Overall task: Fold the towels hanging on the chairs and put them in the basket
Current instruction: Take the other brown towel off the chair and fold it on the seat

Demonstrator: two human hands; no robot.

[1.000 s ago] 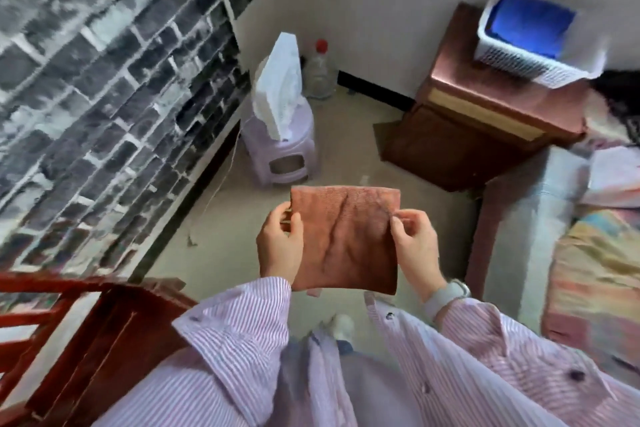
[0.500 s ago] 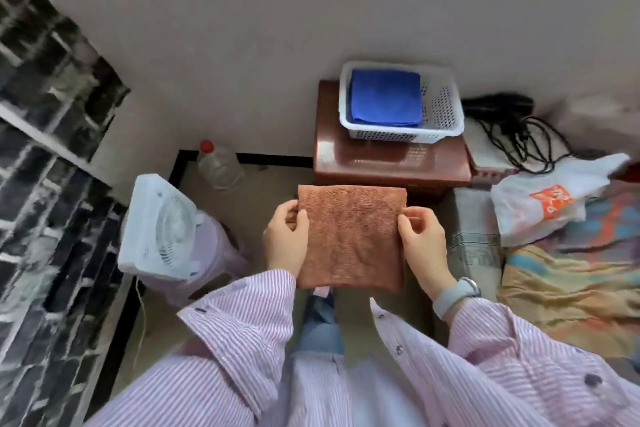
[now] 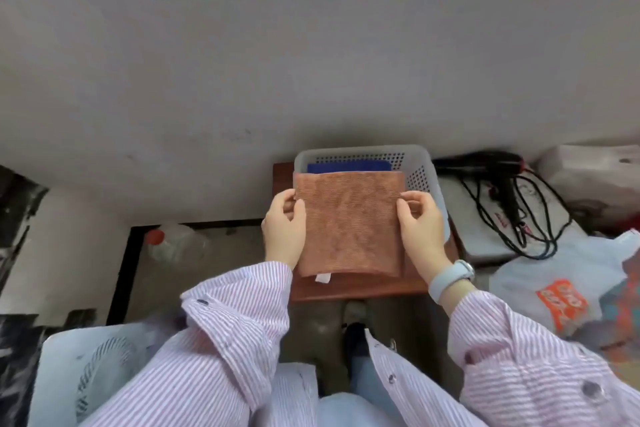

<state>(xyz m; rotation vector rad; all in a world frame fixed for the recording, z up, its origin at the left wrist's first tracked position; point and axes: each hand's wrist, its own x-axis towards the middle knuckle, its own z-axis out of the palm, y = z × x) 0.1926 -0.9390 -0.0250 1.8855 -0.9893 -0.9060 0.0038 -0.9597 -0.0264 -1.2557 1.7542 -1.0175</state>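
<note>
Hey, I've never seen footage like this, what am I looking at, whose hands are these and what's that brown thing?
There is no machine here. A person wears a camera on the head, so the one picture looks down at their own arms. The left hand and right hand each grip a side of a folded brown towel, held in front of a white basket. The basket stands on a small wooden cabinet and already holds a blue towel. A black cable lies to the right.

The plastic bag [image 3: 540, 291] bears an orange patch with white print, too blurred to read.
</note>
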